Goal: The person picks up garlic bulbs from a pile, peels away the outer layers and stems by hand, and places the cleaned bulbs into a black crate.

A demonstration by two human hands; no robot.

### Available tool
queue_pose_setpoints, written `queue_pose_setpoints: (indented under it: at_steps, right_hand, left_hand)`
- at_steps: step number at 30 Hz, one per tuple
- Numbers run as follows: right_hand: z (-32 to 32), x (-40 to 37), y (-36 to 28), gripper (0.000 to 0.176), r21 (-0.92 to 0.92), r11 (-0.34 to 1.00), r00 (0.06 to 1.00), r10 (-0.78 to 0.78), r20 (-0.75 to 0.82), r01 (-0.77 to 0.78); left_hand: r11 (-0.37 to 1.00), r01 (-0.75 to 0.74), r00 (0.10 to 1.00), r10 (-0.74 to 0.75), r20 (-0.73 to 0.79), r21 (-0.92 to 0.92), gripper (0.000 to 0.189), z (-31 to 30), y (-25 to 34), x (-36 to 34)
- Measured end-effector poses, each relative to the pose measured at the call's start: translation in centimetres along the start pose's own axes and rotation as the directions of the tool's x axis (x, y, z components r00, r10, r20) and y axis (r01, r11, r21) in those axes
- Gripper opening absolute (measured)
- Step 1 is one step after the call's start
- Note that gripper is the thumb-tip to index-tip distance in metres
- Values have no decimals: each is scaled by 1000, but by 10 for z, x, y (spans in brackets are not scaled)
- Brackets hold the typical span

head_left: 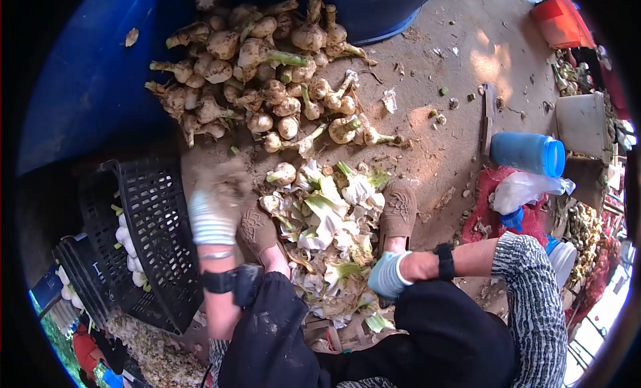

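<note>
Heap of pale green-white husks and cut leaves [327,234] lies on the dirt floor [454,121].

- **Beyond the heap:** big pile of muddy, stemmed garlic bulbs [260,68], untrimmed.
- **Left of the heap:** black slatted plastic crate [157,214] with a few clean white bulbs [127,244] inside.
- **Left hand [214,204]:** gloved and blurred, between heap and crate; grip unreadable.
- **Right hand [390,274]:** blue-gloved, curled at the heap's right edge; contents unclear.

Judged early: most bulbs remain.

Blurred left hand [215,204] stretches forward; right hand [390,274] rests curled.
</note>
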State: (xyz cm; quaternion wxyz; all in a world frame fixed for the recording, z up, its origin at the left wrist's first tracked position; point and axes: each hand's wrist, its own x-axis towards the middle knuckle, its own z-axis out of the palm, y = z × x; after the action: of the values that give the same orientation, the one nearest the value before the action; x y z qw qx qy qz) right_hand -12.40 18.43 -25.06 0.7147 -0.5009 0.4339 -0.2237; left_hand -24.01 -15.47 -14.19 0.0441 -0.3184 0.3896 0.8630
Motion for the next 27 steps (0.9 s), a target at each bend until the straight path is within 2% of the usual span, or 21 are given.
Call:
queue_pose_setpoints:
  at_steps: [1, 2, 3, 4, 5, 6, 7, 8, 9, 11, 12, 14, 17, 19, 20, 21, 22, 23, 25, 26, 27]
  right_hand:
    - [-6, -4, -7, 17, 1, 1000, 1000, 1, 3, -1]
    - [-22, -14, -26, 16, 14, 1000, 996, -18, 89, 17]
    - [-41, -27, -53, 15, 30, 999, 984, -39, 175, 34]
    - [-61, -46, -99, 13, -228, 955, 967, 223, 122, -192]
    - [-52, -39, -82, 13, -222, 956, 967, 224, 125, -193]
    - [-37, -23, -43, 15, -72, 997, 973, 55, 223, -40]
    - [-26, -9, -6, 18, 84, 991, 949, -123, 291, 103]
    - [-32, -7, -2, 20, 247, 941, 892, -307, 332, 231]
    - [-26, -5, -4, 20, 229, 960, 904, -237, 357, 161]
    - [-45, -21, -54, 21, 103, 995, 898, -58, 436, 14]
    - [-51, -26, -72, 22, 86, 996, 885, -19, 465, -24]
    - [-59, -34, -95, 24, 90, 994, 858, 7, 514, -63]
    - [-66, -30, -110, 28, 95, 992, 835, 21, 550, -87]
    - [-60, -20, -108, 35, 183, 983, 831, -86, 550, -20]
    - [-56, -16, -104, 40, 224, 974, 826, -136, 546, 12]
    - [-47, -8, -89, 48, 158, 987, 876, -84, 475, 9]
    - [-46, -5, -86, 49, 114, 990, 883, 16, 469, -79]
    - [-43, -1, -85, 50, 77, 983, 882, 113, 458, -167]
    - [-36, 0, -86, 49, 67, 983, 872, 117, 475, -168]
    - [-36, -1, -87, 48, 47, 985, 863, 121, 490, -165]
    - [-37, -1, -89, 48, 25, 987, 854, 124, 505, -157]
  left_hand:
    - [972, 161, 985, -168, 26, 174, 39, -8, -11, 14]
    - [904, -23, 1000, 14, 23, 426, 31, -26, -38, 28]
    - [778, 95, 995, -58, -79, 622, 29, -2, -37, 23]
    - [383, -153, 980, 176, 91, 911, 32, 4, -40, 27]
    - [-139, -314, 895, 287, 342, 939, 35, 11, -43, 29]
    - [-104, -204, 948, 226, 223, 973, 43, 15, -45, 29]
    - [-100, -207, 946, 232, 225, 973, 43, 21, -43, 32]
    - [-184, -215, 948, 195, 250, 959, 42, 23, -42, 34]
    - [-266, -224, 952, 148, 269, 938, 41, 24, -40, 34]
    - [-268, -219, 949, 164, 269, 938, 37, 20, -39, 36]
    - [-265, -180, 967, 127, 220, 947, 35, 17, -36, 35]
    - [-276, -113, 987, 75, 139, 954, 31, 15, -31, 32]
    - [-300, -100, 979, 138, 147, 949, 33, -4, -33, 31]
    - [-313, -103, 972, 170, 162, 944, 33, -14, -41, 33]
    - [-242, -116, 972, 171, 160, 963, 33, -17, -46, 35]
    - [-167, -126, 973, 173, 155, 978, 32, -21, -50, 37]
    - [-112, -91, 990, 102, 102, 990, 31, -14, -48, 37]
    - [-106, -91, 990, 97, 102, 990, 31, -17, -50, 41]
    - [-45, -40, 986, 163, 46, 998, 29, -21, -54, 46]
    - [-175, -48, 960, 265, 94, 983, 31, -17, -49, 44]
    - [-171, -46, 959, 269, 92, 984, 31, -20, -49, 47]
